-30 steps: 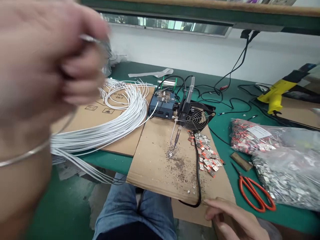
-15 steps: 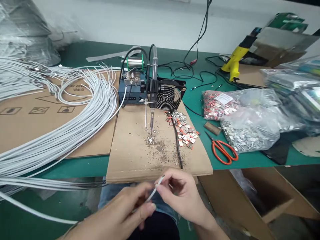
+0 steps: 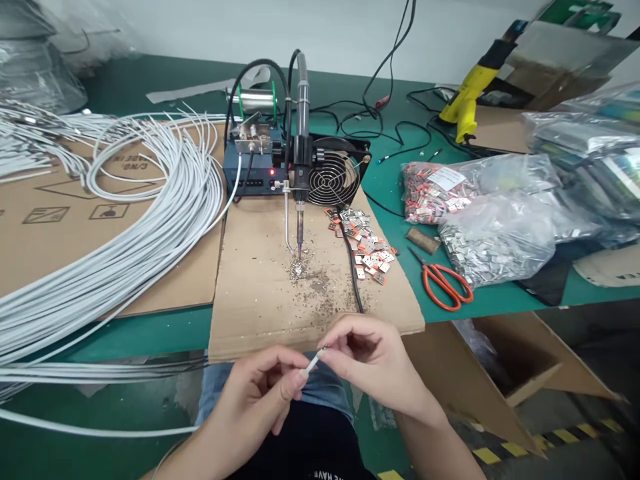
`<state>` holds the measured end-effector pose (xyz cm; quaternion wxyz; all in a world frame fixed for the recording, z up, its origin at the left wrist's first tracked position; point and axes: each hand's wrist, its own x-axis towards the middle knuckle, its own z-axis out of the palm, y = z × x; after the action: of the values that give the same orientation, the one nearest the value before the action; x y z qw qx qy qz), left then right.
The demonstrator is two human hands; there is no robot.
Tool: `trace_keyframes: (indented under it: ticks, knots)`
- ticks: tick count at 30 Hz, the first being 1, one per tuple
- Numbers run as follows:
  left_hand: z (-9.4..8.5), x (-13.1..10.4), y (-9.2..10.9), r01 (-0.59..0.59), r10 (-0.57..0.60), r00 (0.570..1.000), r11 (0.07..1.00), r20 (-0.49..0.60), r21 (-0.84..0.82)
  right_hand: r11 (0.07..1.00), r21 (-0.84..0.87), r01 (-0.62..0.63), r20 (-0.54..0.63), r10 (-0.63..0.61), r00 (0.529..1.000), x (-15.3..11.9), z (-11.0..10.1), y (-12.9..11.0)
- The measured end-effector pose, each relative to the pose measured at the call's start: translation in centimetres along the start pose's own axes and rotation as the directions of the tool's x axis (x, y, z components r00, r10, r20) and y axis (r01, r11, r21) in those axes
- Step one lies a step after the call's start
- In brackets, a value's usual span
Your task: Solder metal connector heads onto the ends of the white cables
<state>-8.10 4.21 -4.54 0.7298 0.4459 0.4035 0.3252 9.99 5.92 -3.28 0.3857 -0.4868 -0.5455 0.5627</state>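
Note:
Just past the front edge of the bench, my left hand (image 3: 265,393) pinches a white cable (image 3: 311,365) a little below its end. My right hand (image 3: 373,357) has thumb and forefinger closed on the cable's tip, where a small dark bit shows. Ahead of both hands stands a soldering iron (image 3: 301,160), held tip-down in its stand beside a thin feed tube (image 3: 287,223). Solder crumbs (image 3: 299,268) lie beneath the tip. To the right is a pile of USB plugs (image 3: 370,250) with orange-red inserts.
A thick bundle of white cables (image 3: 150,233) fills the left side. Behind the cardboard mat (image 3: 250,293) are a blue soldering station (image 3: 253,170) and a fan (image 3: 333,175). Orange-handled scissors (image 3: 447,285), bags of metal parts (image 3: 500,237) and a yellow heat gun (image 3: 467,100) sit right.
My right hand's fingers have moved up to the cable's tip, and my left thumb now presses the cable against its fingers. The station's red light now shows. The view has shifted slightly.

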Motion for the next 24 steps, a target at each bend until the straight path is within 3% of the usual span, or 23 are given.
trace_keyframes:
  ticks: [7, 12, 15, 18, 19, 21, 23, 24]
  knots:
    - [0.5, 0.0, -0.4, 0.087, -0.087, 0.996, 0.993, 0.007, -0.085, 0.999, 0.031, -0.016, -0.012, 0.016, 1.000, 0.2, 0.2, 0.0]
    - [1.0, 0.3, -0.5, 0.019, -0.029, 0.998, 0.985, -0.057, -0.174, 0.997, 0.064, -0.047, 0.047, 0.044, 0.998, 0.1, 0.5, 0.0]
    - [1.2, 0.4, -0.8, -0.022, 0.010, 0.998, 0.984, -0.069, -0.176, 0.978, 0.203, -0.058, 0.042, 0.050, 0.998, 0.2, 1.3, 0.0]
    - [1.3, 0.4, -0.5, -0.026, 0.015, 0.999, 0.970, -0.047, -0.242, 0.863, 0.490, -0.124, 0.054, 0.113, 0.992, 0.9, 1.8, -0.1]
    - [1.4, 0.4, -0.3, -0.018, 0.011, 1.000, 0.962, -0.029, -0.271, 0.804, 0.581, -0.127, 0.042, 0.127, 0.991, 1.2, 1.8, -0.2]
    - [1.3, 0.3, 0.2, 0.001, -0.014, 0.999, 0.952, -0.038, -0.306, 0.743, 0.669, -0.014, -0.102, 0.111, 0.989, 1.6, 1.4, -0.4]
    - [1.0, 0.1, 0.6, 0.009, -0.042, 0.994, 0.951, -0.099, -0.309, 0.821, 0.563, 0.095, -0.234, 0.048, 0.971, 1.8, 0.8, -0.4]
    - [0.8, 0.1, 0.7, 0.008, -0.047, 0.991, 0.953, -0.122, -0.303, 0.882, 0.463, 0.082, -0.214, 0.022, 0.976, 1.7, 0.5, -0.3]
